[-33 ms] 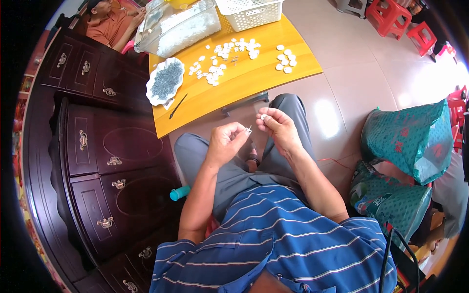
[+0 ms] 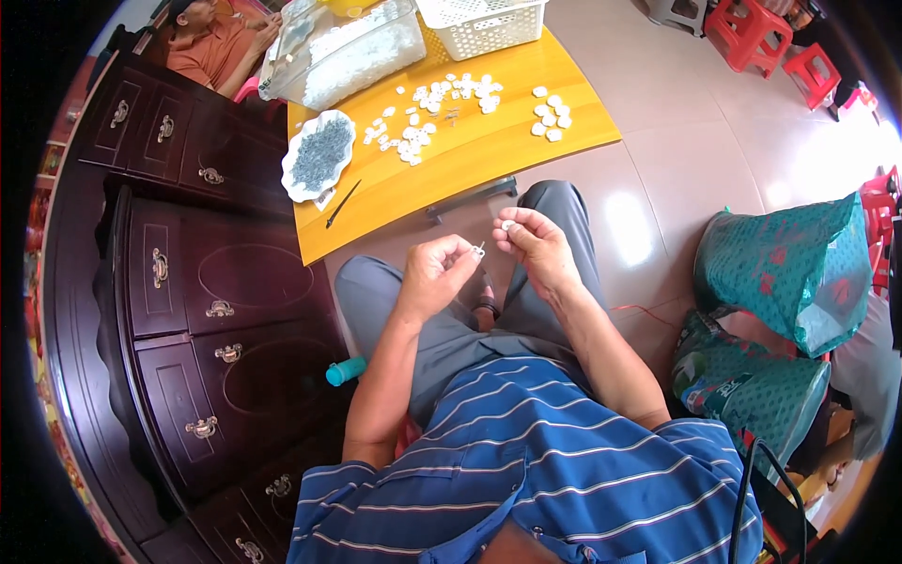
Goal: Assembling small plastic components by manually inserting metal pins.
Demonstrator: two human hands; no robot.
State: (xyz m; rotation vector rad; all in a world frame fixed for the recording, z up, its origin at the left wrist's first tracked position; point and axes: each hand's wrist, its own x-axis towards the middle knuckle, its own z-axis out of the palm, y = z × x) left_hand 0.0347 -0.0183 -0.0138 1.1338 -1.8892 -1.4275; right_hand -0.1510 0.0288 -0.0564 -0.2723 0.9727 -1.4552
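Above my lap, my left hand (image 2: 439, 274) pinches a small white plastic piece (image 2: 478, 252) with a thin pin sticking up from it. A short gap away, my right hand (image 2: 537, 248) holds a small white plastic cap (image 2: 507, 226) between thumb and fingers. Beyond them stands a yellow wooden table (image 2: 526, 150) with several loose white plastic pieces (image 2: 413, 146) scattered on it. A separate group of white pieces (image 2: 552, 115) lies near its right end. Small dark metal parts fill a white scalloped dish (image 2: 289, 175) on the left.
A dark tool like a thin screwdriver (image 2: 344, 204) lies by the table's near edge. A clear bin (image 2: 376, 58) of white parts and a white basket (image 2: 489, 33) stand at the back. Left is a dark cabinet (image 2: 244, 273); right are green bags (image 2: 780, 263). Another person (image 2: 211, 47) sits far left.
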